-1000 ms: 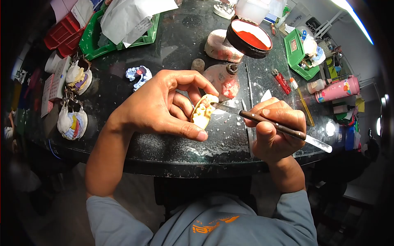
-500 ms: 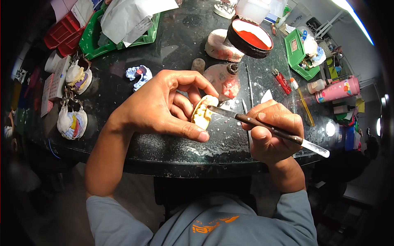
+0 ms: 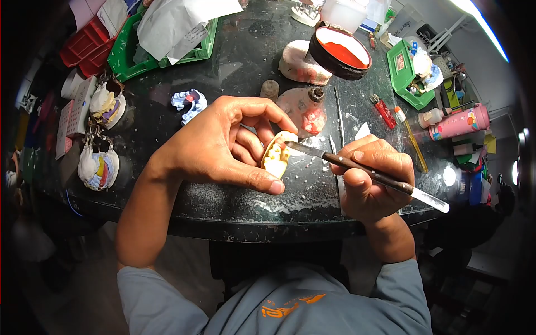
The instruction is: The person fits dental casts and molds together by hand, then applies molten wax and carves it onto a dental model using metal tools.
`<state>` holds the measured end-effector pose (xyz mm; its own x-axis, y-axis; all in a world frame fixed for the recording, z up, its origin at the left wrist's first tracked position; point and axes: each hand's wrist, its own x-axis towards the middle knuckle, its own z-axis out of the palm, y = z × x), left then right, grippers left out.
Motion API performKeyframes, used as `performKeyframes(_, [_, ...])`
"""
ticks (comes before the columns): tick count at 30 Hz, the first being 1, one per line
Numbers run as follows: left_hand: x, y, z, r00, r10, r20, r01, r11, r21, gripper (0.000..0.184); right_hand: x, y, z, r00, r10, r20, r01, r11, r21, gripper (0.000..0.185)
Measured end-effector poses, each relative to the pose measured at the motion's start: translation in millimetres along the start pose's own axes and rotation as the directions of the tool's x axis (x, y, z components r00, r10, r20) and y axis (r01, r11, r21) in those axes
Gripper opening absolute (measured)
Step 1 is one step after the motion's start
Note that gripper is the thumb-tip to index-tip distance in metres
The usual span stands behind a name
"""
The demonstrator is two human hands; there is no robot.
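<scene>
A small yellow dental model (image 3: 274, 158) is held between the thumb and fingers of my left hand (image 3: 223, 146). My right hand (image 3: 379, 177) grips a knife (image 3: 365, 170) by its dark riveted handle, and the metal tip meets the upper part of the model. Whether the tip presses in is too small to tell. Behind the model stands a glass burner (image 3: 296, 106) with a dark cap and a pink lump on it. A blue impression piece (image 3: 190, 105) lies beyond my left wrist.
A round tin of red material (image 3: 341, 49) rests tilted by a white block (image 3: 301, 62). Two mounted dental models (image 3: 98, 162) stand at the left. Green bins (image 3: 403, 72), a red lighter (image 3: 383, 111), a yellow brush (image 3: 414, 142) and a pink bottle (image 3: 460, 121) are on the dark table (image 3: 240, 211).
The knife and my right hand have shifted slightly left, and the tip has moved a little over the model's upper part. My left hand has stayed nearly still.
</scene>
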<state>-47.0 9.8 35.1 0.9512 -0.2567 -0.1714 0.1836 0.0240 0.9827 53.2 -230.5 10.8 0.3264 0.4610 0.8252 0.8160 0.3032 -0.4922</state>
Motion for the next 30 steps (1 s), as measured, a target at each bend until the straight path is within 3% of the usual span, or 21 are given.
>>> performKeyframes(15, [0.4,0.3,-0.5,1.0,0.003,-0.006,-0.003,0.999,-0.032,0.074,-2.9,-2.8,-1.1,0.991,0.079,-0.104,-0.069,0.993,0.094,0.027])
performKeyframes(21, [-2.0,3.3,-1.9,0.999,0.02,-0.043,-0.021,1.0,-0.015,0.074,0.7,-6.5,-5.5,0.994,0.097,-0.047,-0.096,0.995,0.022,0.022])
performKeyframes(24, [-1.8,3.7,-2.7,0.998,0.018,-0.059,-0.019,1.0,-0.023,0.074,0.1,1.0,-4.5,0.983,0.081,-0.167,-0.072,0.996,0.056,0.02])
performKeyframes(28, [-1.3,0.8,-2.7,0.996,0.033,-0.084,-0.038,0.998,-0.054,0.074,5.9,0.9,-1.9,0.927,0.211,-0.311,-0.188,0.977,0.104,0.015])
performKeyframes(30, [-0.9,0.5,-3.4,0.996,0.036,-0.084,-0.041,0.998,-0.055,0.075,7.6,-2.0,-2.4,0.915,0.269,-0.299,-0.237,0.962,0.138,0.015])
